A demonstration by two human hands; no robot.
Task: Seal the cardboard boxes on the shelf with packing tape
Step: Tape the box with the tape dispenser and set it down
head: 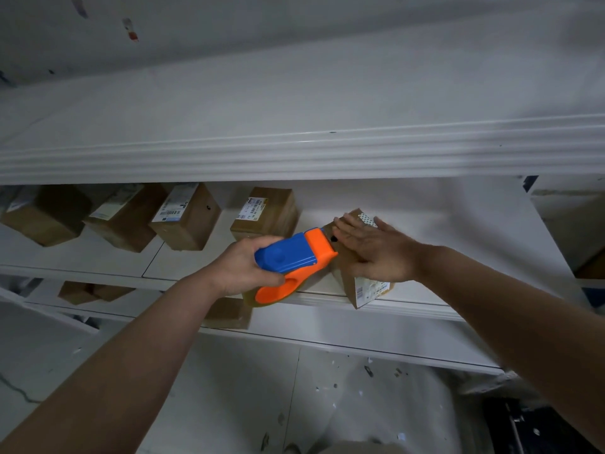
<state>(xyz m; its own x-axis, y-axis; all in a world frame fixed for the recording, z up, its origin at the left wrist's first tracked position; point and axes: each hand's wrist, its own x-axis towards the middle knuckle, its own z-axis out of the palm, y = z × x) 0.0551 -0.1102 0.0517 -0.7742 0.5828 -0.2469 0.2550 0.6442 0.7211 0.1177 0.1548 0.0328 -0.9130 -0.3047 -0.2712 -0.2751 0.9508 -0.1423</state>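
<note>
Left grip: the left grip point(242, 267) is clenched round the blue body of the tape dispenser point(294, 257), fingers wrapped under it.
Right grip: the right grip point(376, 250) lies flat with fingers straight, pressing on top of the nearest box point(345, 283); it grasps nothing.
Dispenser: its orange nose touches the upper left edge of the nearest box, just beside the right fingertips; a brownish roll of tape shows beneath the orange loop.
Nearest box: it sits skewed at the front edge of the middle shelf point(458, 231), towards the right end, with its lower corner sticking out past that edge.
Other boxes: four boxes point(186, 221) stand in a row further back on the same shelf, running from the middle to the left end, each with a white label.
Lower shelf: two more boxes point(229, 312) lie near its front edge.
Step in hand: probably starting or running a strip of tape across the top of the nearest box while the flat hand steadies it.
Done so far: I cannot tell whether any tape is on this box yet, nor whether the back row is sealed; no strip is clear to see.
Left to do: at least this box, and likely some of the others.
</note>
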